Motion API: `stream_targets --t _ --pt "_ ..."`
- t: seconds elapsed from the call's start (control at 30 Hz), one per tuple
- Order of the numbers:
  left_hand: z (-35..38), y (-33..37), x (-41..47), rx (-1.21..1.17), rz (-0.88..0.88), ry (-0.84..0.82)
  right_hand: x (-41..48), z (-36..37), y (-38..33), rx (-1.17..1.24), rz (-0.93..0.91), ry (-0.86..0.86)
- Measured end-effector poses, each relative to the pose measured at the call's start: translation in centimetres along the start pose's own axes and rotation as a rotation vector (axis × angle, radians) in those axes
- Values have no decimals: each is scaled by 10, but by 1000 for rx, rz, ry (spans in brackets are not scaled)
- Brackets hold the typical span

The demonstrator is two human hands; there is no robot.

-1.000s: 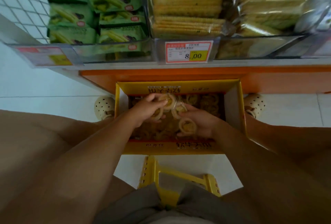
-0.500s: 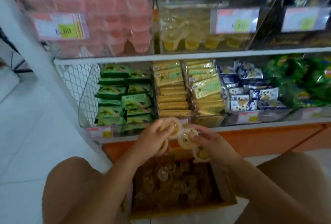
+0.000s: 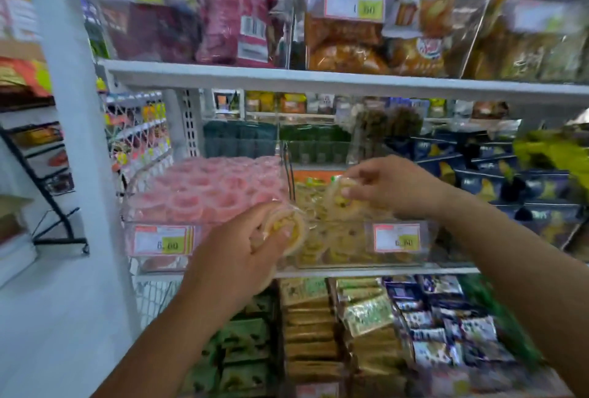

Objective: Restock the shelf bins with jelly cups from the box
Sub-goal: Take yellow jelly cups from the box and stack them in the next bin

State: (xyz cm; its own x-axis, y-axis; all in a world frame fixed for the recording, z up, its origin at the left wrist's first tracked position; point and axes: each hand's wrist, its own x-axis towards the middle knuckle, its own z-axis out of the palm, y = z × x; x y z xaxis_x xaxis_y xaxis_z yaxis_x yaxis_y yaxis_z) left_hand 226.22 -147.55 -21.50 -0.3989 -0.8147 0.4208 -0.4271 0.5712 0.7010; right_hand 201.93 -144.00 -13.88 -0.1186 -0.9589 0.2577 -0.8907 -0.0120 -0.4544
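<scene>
Left hand [image 3: 251,251] and right hand [image 3: 395,189] each curl round yellow jelly cups [image 3: 339,198] at the clear bin [image 3: 357,259]. Likely light, slick, crushable: hold by rims.

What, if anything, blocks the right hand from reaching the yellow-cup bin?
Likely nothing, so yes. The right hand, holding jelly cups, hovers at the open top of the yellow-cup bin. The left hand holds more jelly cups lower, at the bin's front-left corner.

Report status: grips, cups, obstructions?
Left grip holds yellow jelly cups at front of yellow bin. Right grip pinches at least one cup over it. Opening unobstructed.
</scene>
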Motion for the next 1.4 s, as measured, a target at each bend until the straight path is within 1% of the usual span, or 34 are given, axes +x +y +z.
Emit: stream_targets --t 0.1,0.2,0.27,0.37,0.47,0.57,0.63,0.77,0.83,0.93,1.13,1.23,1.33,1.4 --pt "1 -14 3 21 -36 -17 51 10 11 -124 46 -236" --pt "-1 -25 4 22 -65 -32 87 35 23 -237 109 -539" --pt "-3 -29 7 19 -67 -41 102 49 27 -222 139 -663" --pt "-5 -29 13 56 -29 -52 112 60 20 -198 121 -734" --pt "-4 -23 14 48 5 -71 115 60 12 -311 69 -764" --pt "0 -24 15 28 19 -85 110 58 11 -269 125 -849" --pt "4 -26 15 10 10 -98 107 57 11 -208 177 -835" --pt "5 -30 13 6 10 -102 106 57 18 -87 136 -644" --pt "5 -32 12 14 11 -98 106 56 22 -59 125 -608" --pt "4 -32 11 24 12 -97 105 61 22 -79 101 -584" --pt "8 -35 10 12 26 -86 103 51 19 -162 127 -620" --pt "9 -35 11 15 13 -93 99 38 36 -88 220 -585" --pt "10 -32 11 10 19 -105 94 34 53 112 318 -681" --pt "13 -33 11 5 9 -106 93 32 62 195 330 -716"
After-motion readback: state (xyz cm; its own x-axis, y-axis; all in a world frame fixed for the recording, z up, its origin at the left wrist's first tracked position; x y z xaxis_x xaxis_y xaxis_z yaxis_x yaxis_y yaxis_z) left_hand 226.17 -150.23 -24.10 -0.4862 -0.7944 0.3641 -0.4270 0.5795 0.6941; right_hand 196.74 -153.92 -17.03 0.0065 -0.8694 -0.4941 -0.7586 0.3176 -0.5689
